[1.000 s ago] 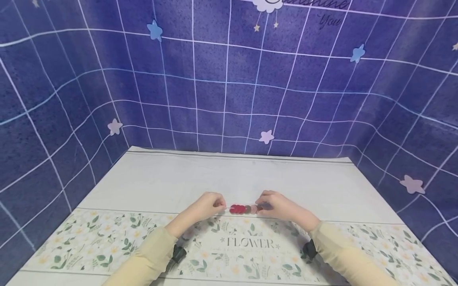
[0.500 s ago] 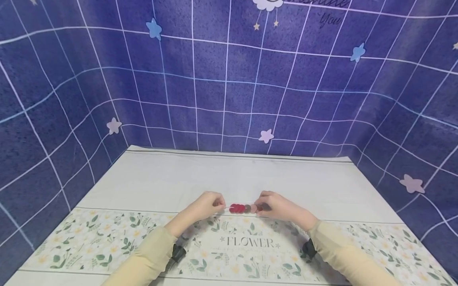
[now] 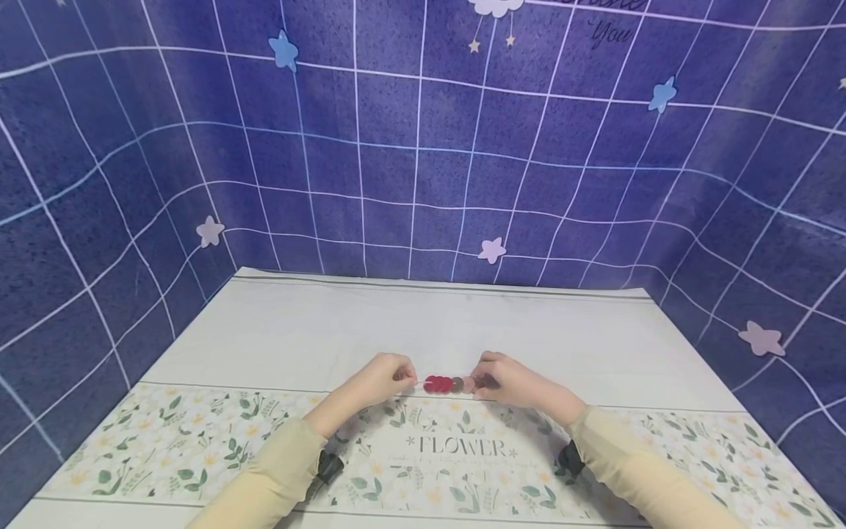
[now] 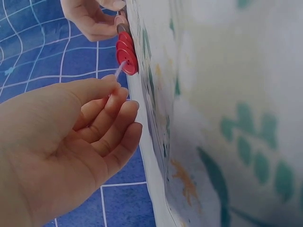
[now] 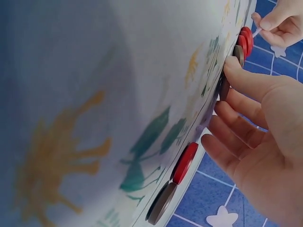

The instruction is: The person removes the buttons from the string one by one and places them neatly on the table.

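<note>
Several red round buttons (image 3: 438, 384) overlap in a row, followed by a grey-brown button (image 3: 457, 385) and a pink button (image 3: 468, 385). A thin whitish string (image 4: 120, 70) comes out of the end red button. My left hand (image 3: 391, 378) pinches this string between thumb and index finger, a little apart from the buttons. At the row's other end, my right hand (image 3: 512, 380) holds the pink button by its edge, the thumb covering part of it in the right wrist view. A dark brown button (image 5: 224, 88) shows just under those fingers.
Below the right palm, a red button (image 5: 184, 163) and a brown button (image 5: 162, 203) lie on the white cloth. The table cloth (image 3: 330, 316) has a floral band with the word FLOWER. Blue grid-patterned curtains (image 3: 383, 176) with stars surround the back and sides.
</note>
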### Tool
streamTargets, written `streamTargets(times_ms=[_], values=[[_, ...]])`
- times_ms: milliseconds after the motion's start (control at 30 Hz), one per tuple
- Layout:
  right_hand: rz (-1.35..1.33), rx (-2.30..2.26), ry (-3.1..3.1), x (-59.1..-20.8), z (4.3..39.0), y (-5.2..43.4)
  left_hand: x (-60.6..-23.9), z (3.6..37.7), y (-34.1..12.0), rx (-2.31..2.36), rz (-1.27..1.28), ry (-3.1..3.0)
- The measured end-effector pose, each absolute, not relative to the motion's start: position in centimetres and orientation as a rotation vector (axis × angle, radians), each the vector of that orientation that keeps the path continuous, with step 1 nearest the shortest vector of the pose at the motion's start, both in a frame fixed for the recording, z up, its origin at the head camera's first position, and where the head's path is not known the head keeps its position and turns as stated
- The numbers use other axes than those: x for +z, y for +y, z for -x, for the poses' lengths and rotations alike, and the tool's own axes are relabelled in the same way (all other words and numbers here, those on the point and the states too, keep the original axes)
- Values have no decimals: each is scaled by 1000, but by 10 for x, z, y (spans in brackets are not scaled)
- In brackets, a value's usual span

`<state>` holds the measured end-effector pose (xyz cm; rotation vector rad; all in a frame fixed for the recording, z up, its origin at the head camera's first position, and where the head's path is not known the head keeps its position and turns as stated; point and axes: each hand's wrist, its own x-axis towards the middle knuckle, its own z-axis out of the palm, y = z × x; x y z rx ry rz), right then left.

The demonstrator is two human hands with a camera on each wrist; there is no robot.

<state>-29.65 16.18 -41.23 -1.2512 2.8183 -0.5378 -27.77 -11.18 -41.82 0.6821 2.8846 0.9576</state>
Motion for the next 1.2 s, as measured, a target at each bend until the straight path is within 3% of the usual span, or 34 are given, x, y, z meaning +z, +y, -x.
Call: streamTargets(times_ms=[1200], values=[[1319,-555,2837,-407,295,171,-417,276,-111,958,-650,2879]])
